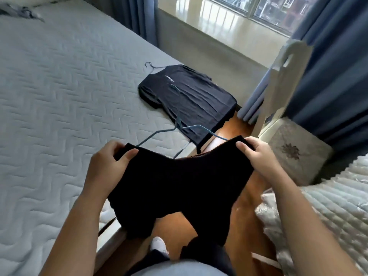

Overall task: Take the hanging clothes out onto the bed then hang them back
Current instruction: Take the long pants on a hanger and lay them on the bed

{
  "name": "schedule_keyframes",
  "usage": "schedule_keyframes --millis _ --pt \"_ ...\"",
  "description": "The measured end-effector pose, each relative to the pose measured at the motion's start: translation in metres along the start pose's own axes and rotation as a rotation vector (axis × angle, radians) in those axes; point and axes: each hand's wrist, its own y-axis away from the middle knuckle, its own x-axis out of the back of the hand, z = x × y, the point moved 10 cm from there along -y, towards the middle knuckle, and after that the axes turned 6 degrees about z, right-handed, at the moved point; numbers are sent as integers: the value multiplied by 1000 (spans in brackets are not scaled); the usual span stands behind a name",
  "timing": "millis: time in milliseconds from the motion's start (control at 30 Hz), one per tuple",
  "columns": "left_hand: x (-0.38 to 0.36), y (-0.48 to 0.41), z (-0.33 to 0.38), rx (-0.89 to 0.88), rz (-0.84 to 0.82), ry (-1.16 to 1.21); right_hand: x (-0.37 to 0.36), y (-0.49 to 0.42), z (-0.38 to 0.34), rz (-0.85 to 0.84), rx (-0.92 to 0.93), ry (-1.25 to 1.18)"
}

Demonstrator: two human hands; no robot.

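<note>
I hold a black knit garment (175, 194) stretched between both hands above the bed's near edge. My left hand (107, 164) grips its upper left corner and my right hand (256, 154) grips its upper right corner. Just beyond it an empty blue-grey wire hanger (179, 124) lies on the mattress (59, 96), partly over a dark T-shirt (191, 96). That T-shirt lies flat at the bed's right edge on its own hanger, whose hook (148, 65) sticks out at the collar.
A white chair or stand (282, 80) and a grey cushioned stool (294, 154) stand to the right. A white quilted cover (328, 206) lies at lower right. Blue curtains (338, 66) frame a window ledge (219, 18). Crumpled grey cloth (22, 12) lies far left on the bed.
</note>
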Motion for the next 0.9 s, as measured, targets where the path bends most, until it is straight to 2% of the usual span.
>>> schedule_keyframes --millis 267,567,733,900 --pt "12 -64 -21 187 272 -18 -78 -159 -65 -214 199 -27" --pt "25 -93 15 343 649 -80 -138 -298 -166 -487 475 5" --pt "40 -117 15 415 720 -107 -184 -331 -201 -606 528 -20" --pt "43 -183 -8 433 675 -74 -236 -371 -218 -668 536 5"
